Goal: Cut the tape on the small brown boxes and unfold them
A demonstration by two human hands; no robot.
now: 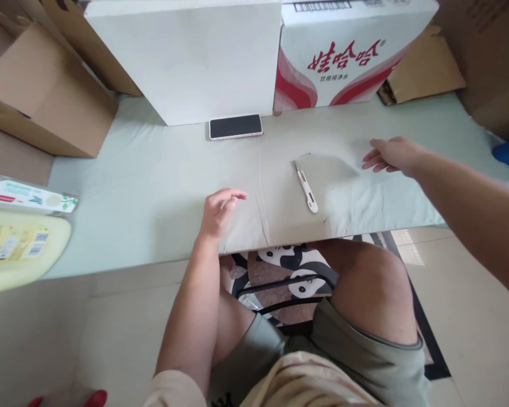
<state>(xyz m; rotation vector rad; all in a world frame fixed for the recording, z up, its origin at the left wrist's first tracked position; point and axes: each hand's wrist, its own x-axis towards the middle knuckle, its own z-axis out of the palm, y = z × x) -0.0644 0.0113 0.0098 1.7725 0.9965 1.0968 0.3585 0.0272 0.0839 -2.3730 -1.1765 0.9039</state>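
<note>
A white utility knife (306, 189) lies on the pale green cloth of the table, its blade end pointing away from me. To its left, my left hand (223, 209) hovers near the front edge with fingers loosely bent and apart, holding nothing. My right hand (385, 155) is over the table to the knife's right, fingers extended toward the left and nothing in them. Farther back, a phone (236, 127) with a dark screen and a pale case rests against the foot of a white box (195, 62).
Beside the white box stands a white-and-red carton (343, 62). Brown cardboard boxes (46, 96) fill the left side, and a cardboard piece (426, 68) lies back right. At the left edge are a clear labelled bottle (29, 195) and a yellow bottle (23, 249).
</note>
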